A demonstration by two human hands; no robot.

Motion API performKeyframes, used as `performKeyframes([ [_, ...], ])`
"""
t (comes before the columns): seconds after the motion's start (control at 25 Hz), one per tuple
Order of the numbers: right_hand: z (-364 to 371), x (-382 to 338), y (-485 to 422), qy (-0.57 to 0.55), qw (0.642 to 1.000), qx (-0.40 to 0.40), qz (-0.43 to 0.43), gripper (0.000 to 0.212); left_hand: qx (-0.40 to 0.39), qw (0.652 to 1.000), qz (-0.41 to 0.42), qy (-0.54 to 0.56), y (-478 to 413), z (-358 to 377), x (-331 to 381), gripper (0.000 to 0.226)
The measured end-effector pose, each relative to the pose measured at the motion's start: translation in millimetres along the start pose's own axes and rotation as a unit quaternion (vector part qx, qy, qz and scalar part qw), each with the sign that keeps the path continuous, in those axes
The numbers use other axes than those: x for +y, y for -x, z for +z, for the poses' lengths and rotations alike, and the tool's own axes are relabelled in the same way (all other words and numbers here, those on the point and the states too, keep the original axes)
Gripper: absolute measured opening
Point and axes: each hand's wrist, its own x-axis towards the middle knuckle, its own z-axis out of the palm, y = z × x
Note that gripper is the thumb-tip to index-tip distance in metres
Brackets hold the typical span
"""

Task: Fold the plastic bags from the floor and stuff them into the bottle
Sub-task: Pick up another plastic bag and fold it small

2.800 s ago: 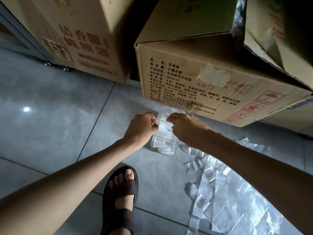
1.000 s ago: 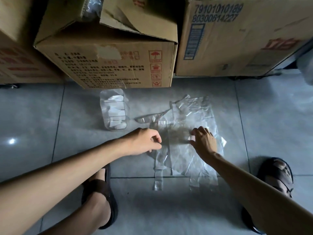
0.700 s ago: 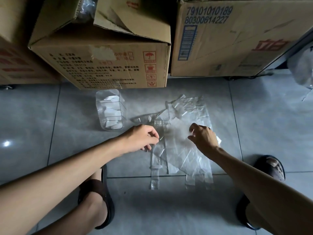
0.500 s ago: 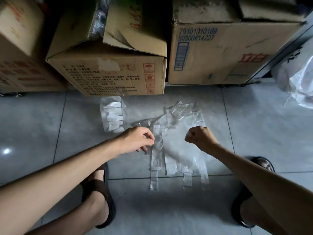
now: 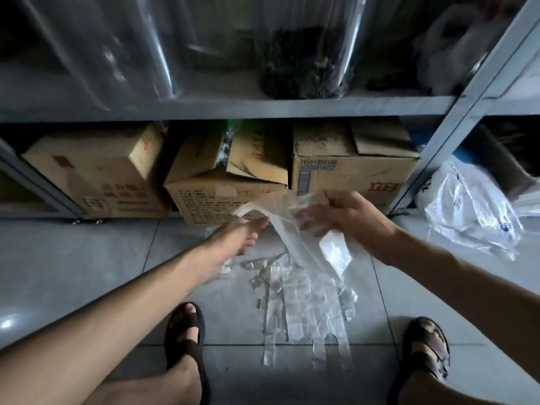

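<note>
A clear plastic bag (image 5: 295,241) hangs in the air between my hands, above the floor. My left hand (image 5: 239,233) pinches its left edge near a handle loop. My right hand (image 5: 347,220) grips its upper right part, fingers curled into the film. Under it several more clear bags (image 5: 304,299) lie flat on the grey tiles, their handle strips pointing toward me. The clear bottle is almost wholly hidden behind my left wrist; only a sliver (image 5: 225,270) with white folded pieces shows.
Three cardboard boxes (image 5: 230,188) stand under a grey metal shelf (image 5: 233,108) straight ahead. A white crumpled bag (image 5: 470,211) lies at the right by the shelf post. My sandalled feet (image 5: 184,337) flank the pile of bags.
Both hands left the floor pile and lifted one bag up into the air. The camera tilted up, so the shelf came into view and the bottle slipped behind my left wrist.
</note>
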Motion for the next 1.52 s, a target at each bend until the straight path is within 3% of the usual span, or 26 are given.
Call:
performKeyframes([
  [0.08, -1.1, -40.8, 18.8, -0.083, 0.997, 0.004, 0.006, 0.021, -0.015, 0.995, -0.007, 0.103, 20.5, -5.7, 19.6, 0.089],
  [0.16, -2.4, -65.8, 34.6, -0.138, 0.99, 0.015, 0.016, 0.023, -0.056, 0.983, 0.006, 0.176, 36.1, -7.1, 37.0, 0.1],
  [0.24, -4.0, -75.9, 44.4, -0.174, 0.984, 0.03, 0.022, 0.026, -0.08, 0.971, 0.038, 0.221, 47.8, -3.8, 51.1, 0.085],
  [0.4, -4.4, -69.8, 54.9, -0.182, 0.977, 0.098, 0.05, 0.031, -0.033, 0.952, 0.061, 0.298, 54.7, 3.7, 69.2, 0.012],
  [0.48, -3.2, -61.0, 55.4, -0.192, 0.972, 0.123, 0.059, 0.024, 0.028, 0.962, 0.072, 0.26, 52.2, 0.8, 71.6, 0.014],
  [0.64, -4.4, -52.5, 49.5, -0.187, 0.974, 0.102, 0.07, 0.037, 0.123, 0.971, 0.167, 0.116, 51.5, -7.1, 80.8, 0.026],
  [0.84, -7.3, -52.0, 42.8, -0.207, 0.967, 0.138, 0.059, 0.027, 0.106, 0.968, 0.202, 0.109, 51.1, -7.6, 88.9, 0.035],
  [1.08, -8.0, -52.8, 43.4, -0.253, 0.944, 0.205, 0.042, 0.021, 0.022, 0.982, 0.164, 0.097, 56.9, -14.9, 89.7, 0.056],
  [1.2, -9.8, -52.6, 46.1, -0.256, 0.944, 0.206, 0.041, 0.02, -0.015, 0.984, 0.158, 0.08, 59.7, -16.4, 87.4, 0.034],
  [1.32, -12.0, -53.6, 48.8, -0.242, 0.952, 0.18, 0.046, 0.02, 0.016, 0.984, 0.166, 0.056, 58.4, -17.5, 85.7, 0.013],
  [1.44, -16.5, -54.3, 51.9, -0.206, 0.968, 0.134, 0.058, 0.024, 0.032, 0.984, 0.164, 0.057, 57.2, -19.2, 85.7, 0.01],
  [1.52, -20.0, -53.9, 53.9, -0.185, 0.974, 0.118, 0.061, 0.015, 0.035, 0.985, 0.161, 0.059, 56.9, -19.5, 86.2, 0.009],
])
